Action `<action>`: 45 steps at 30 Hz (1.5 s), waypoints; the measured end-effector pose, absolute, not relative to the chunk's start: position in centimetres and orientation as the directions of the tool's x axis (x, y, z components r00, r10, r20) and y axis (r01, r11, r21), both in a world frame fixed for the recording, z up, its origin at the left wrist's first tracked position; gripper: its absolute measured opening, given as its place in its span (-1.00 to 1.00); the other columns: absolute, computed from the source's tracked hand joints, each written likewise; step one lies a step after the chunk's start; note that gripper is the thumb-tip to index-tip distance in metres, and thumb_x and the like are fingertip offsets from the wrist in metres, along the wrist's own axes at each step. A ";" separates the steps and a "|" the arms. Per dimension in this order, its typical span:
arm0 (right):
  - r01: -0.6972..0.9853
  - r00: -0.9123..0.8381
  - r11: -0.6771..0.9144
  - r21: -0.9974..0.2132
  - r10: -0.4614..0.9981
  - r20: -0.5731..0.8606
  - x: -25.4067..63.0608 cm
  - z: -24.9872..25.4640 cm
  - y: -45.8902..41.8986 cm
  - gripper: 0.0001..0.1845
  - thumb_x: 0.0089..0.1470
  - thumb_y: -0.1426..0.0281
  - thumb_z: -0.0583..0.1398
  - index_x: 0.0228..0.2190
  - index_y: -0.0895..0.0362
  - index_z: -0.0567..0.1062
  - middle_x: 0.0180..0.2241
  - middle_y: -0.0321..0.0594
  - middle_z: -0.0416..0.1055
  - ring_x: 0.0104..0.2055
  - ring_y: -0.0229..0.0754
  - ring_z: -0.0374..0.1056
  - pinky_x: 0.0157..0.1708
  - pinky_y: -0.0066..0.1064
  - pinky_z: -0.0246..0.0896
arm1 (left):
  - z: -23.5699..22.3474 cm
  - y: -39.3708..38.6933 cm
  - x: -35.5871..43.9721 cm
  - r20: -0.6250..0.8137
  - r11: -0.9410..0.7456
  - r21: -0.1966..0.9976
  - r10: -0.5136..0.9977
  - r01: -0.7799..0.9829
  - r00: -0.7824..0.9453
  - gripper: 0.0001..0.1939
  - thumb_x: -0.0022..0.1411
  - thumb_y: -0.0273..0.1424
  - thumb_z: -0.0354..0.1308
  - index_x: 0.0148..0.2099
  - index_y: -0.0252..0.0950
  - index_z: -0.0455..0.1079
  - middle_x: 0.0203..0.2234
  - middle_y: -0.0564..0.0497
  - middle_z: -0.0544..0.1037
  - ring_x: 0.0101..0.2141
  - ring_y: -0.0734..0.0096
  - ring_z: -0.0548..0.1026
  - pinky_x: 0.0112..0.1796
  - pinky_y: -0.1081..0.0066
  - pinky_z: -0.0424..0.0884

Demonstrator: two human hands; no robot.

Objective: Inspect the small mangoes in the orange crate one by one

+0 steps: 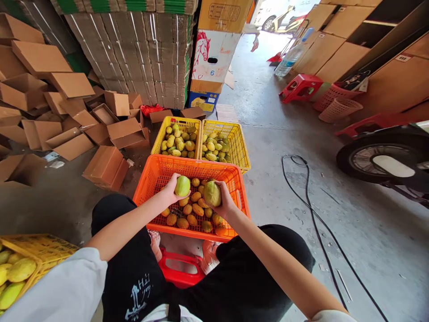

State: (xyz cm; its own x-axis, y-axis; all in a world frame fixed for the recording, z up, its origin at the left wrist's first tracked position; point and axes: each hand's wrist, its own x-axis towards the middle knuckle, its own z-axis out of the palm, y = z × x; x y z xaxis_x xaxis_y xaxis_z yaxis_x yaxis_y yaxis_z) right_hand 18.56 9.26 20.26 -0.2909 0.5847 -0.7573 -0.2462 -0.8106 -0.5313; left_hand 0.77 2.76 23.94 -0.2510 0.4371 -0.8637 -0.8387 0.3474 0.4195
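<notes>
My left hand (172, 190) is closed around a smooth, light green fruit (182, 186). A bigger, duller green fruit (212, 194) sits in the grip of my right hand (225, 200). Both fruits are held side by side, a little apart, above an orange plastic crate (241, 188). Inside that crate lie many small yellow-brown and greenish fruits (192, 219), spread over its slotted floor. Just beyond it, two yellow crates (239, 134) hold more yellow-green fruits (180, 146). The fruits' exact kind is not clear.
At lower left stands another yellow crate (50, 250) of larger yellow fruits. Loose cardboard boxes (105, 165) are heaped on the left, before stacked flattened cartons (134, 53). On the right, a black cable (310, 201) crosses the floor near a motorcycle wheel (368, 156).
</notes>
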 end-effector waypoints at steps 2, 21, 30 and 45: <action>-0.241 -0.287 -0.830 -0.502 0.556 -0.780 18.5 20.6 9.2 -0.85 0.30 0.22 0.29 -0.30 -0.04 0.47 -0.45 -0.32 0.54 -0.34 -0.06 0.56 -0.27 -0.25 0.71 | 23.9 2.8 0.7 -0.876 0.327 0.360 0.440 -0.874 -0.196 -0.77 0.61 -0.33 0.10 -0.20 -0.21 0.41 -0.43 0.01 0.54 -0.43 0.34 0.54 -0.40 0.43 0.64; -0.216 -0.334 -0.787 -0.578 0.616 -0.713 18.1 19.3 8.8 -0.77 0.17 0.26 0.47 -0.18 0.00 0.61 -0.31 -0.23 0.70 -0.30 -0.05 0.67 -0.42 -0.38 0.60 | 23.2 2.2 1.2 -0.763 0.369 0.574 0.564 -0.731 -0.316 -0.72 0.31 -0.54 0.53 -0.35 -0.28 0.50 -0.44 0.03 0.61 -0.38 0.43 0.57 -0.16 0.39 0.68; -0.204 -0.313 -0.858 -0.471 0.513 -0.799 18.7 20.2 9.1 -0.90 0.29 0.29 0.32 -0.22 0.00 0.50 -0.39 -0.27 0.62 -0.38 -0.07 0.63 -0.35 -0.31 0.67 | 23.7 2.7 1.4 -0.845 0.373 0.462 0.460 -0.805 -0.272 -0.81 0.54 -0.36 0.28 -0.23 -0.24 0.48 -0.47 0.03 0.56 -0.45 0.35 0.57 -0.36 0.42 0.65; -0.222 -0.273 -0.836 -0.502 0.548 -0.791 18.6 19.2 9.4 -0.88 0.31 0.23 0.30 -0.22 0.00 0.55 -0.41 -0.27 0.62 -0.38 -0.09 0.58 -0.45 -0.38 0.56 | 23.1 2.5 1.0 -0.842 0.521 0.396 0.535 -0.756 -0.073 -0.83 0.46 -0.32 0.41 -0.08 -0.30 0.55 -0.43 -0.08 0.65 -0.50 0.28 0.63 -0.45 0.40 0.63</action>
State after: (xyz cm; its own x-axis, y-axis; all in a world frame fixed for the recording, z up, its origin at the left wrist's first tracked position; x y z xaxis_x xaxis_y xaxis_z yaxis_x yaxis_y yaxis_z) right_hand 18.55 9.36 19.21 -0.2727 0.5477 -0.7910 -0.2221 -0.8358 -0.5021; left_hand 0.97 2.53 23.05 -0.0731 0.5346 -0.8420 -0.7560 0.5209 0.3964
